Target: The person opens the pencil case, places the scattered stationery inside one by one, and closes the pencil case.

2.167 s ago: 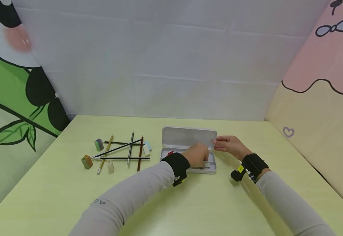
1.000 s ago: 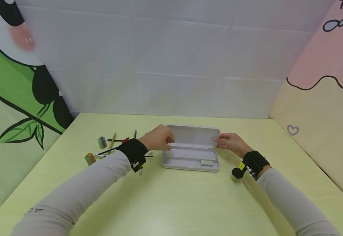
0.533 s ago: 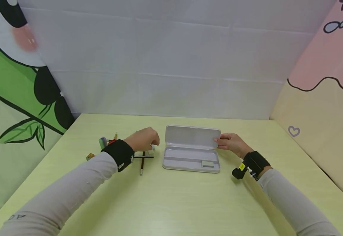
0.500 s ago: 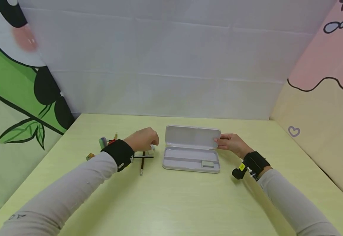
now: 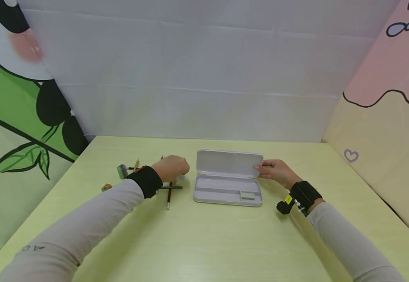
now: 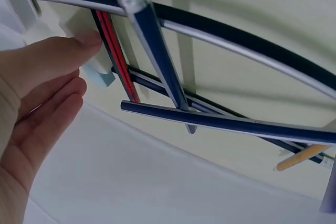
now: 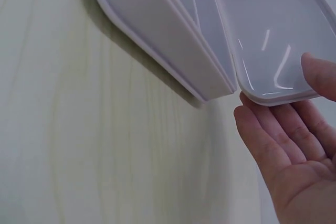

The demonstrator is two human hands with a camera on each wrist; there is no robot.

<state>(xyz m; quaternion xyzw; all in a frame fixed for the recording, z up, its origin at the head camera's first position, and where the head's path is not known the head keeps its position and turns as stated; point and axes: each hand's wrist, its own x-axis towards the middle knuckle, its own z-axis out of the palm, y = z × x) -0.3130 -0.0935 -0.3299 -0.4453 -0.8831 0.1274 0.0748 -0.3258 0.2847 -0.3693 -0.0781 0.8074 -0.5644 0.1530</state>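
Left grip (image 5: 171,168) loosely parted, right grip (image 5: 278,172) in a pinch

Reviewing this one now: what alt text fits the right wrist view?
The right hand holds the raised lid of an open, pale case by its end, thumb over the inner face and fingers at the rim. Beneath is a pale, wood-grain table.

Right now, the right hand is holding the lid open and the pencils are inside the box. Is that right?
No: the pencils aren't inside the box; the head view shows them on the table, near the left hand. The right hand is holding the lid open.
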